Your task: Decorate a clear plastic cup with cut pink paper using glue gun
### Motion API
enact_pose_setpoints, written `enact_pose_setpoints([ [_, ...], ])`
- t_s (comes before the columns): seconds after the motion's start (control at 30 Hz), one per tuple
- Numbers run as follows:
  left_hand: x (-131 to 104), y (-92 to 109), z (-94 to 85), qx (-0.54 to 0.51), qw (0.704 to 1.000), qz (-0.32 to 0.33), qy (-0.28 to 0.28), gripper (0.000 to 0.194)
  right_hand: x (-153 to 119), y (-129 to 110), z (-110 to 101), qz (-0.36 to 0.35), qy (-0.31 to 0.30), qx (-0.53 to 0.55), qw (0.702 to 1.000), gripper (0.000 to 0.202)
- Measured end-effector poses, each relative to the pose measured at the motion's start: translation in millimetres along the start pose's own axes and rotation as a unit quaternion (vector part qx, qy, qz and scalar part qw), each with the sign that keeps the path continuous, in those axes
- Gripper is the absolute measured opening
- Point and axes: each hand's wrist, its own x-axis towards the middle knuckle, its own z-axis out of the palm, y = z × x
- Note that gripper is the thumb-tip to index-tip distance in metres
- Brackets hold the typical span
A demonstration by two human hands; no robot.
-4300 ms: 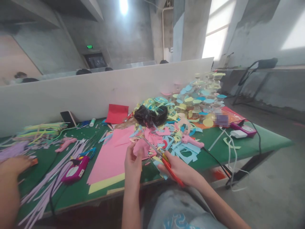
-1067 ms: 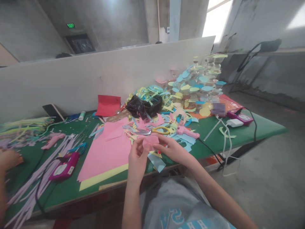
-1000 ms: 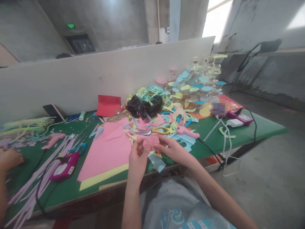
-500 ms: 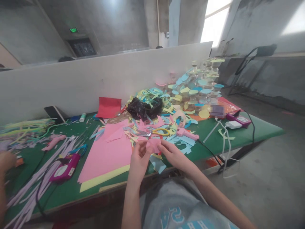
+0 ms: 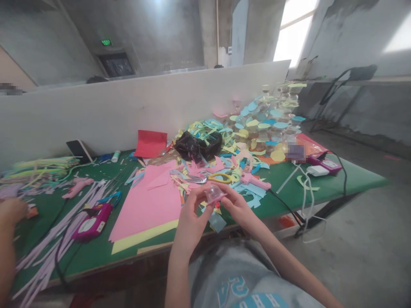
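Clear cup (image 5: 213,192) now shows above pink disc (image 5: 216,200)

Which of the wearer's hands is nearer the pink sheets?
Left. The left hand is just right of the pink sheets; the right hand is farther right, beyond the left.

The grey walls (image 5: 170,47) are kinda stained tbh, and they're lit by a bright window (image 5: 295,30) on the right. The green table (image 5: 361,179) is backed by a low white partition (image 5: 102,111), and grey floor (image 5: 366,248) can be seen beside it.
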Motion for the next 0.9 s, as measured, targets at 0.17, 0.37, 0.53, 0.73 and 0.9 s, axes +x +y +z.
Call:
enact_pose_setpoints([
  [0.17, -5, 8, -2.4, 0.056, 0.996, 0.061, -0.013, 0.029, -3, -8, -5, -0.052, 0.003, -0.049, 0.997, 0.065],
  [0.37, -8, 11, -9.5, 0.117, 0.985, 0.121, -0.027, 0.031, -4, -15, -8, -0.117, 0.017, -0.123, 0.985, 0.051],
  [0.53, -8, 7, -12.8, 0.130, 0.983, 0.129, -0.032, 0.034, -5, -20, -5, -0.147, 0.054, -0.166, 0.974, 0.041],
  [0.73, -11, 13, -12.7, 0.133, 0.984, 0.111, -0.032, 0.031, -6, -21, -7, -0.133, 0.074, -0.172, 0.973, 0.032],
  [0.9, -12, 23, -14.5, 0.149, 0.988, 0.029, -0.034, 0.033, -5, -28, -5, -0.113, 0.040, -0.159, 0.980, 0.027],
])
